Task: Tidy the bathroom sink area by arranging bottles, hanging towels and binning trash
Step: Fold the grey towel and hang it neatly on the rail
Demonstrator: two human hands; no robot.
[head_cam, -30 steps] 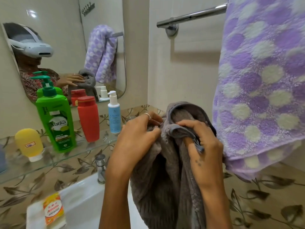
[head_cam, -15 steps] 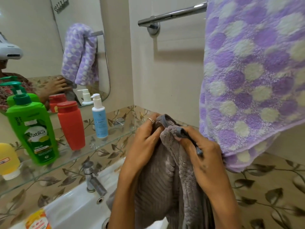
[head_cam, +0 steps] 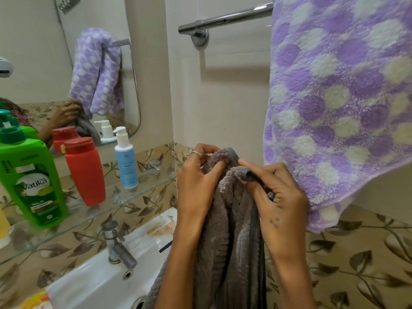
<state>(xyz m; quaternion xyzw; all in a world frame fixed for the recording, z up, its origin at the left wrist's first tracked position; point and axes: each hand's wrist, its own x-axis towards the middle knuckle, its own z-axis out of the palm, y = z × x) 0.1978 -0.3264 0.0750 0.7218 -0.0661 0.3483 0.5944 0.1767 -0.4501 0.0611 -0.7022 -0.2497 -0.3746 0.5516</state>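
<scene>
Grey towel (head_cam: 231,230) bunched up, held just right of the sink (head_cam: 93,284), top edge gathered btwn both hands, rest hanging down. Left hand (head_cam: 198,181) gripping top fold, fingers curled into fabric, ring on one finger. Right hand (head_cam: 278,192) pinching the darker hem w/ thumb + fingers. Purple spotted towel (head_cam: 338,103) draped over chrome towel rail (head_cam: 225,18), above and right of sink, lower edge touching back of right hand. Glass shelf (head_cam: 89,210) above sink: green pump bottle (head_cam: 33,179), red bottle (head_cam: 85,172), blue pump bottle (head_cam: 124,161) in a row, upright. Tap (head_cam: 116,246) at sink rear. Wrapper (head_cam: 162,226) on sink's back rim, near left forearm. Mirror (head_cam: 66,63) above shelf.
</scene>
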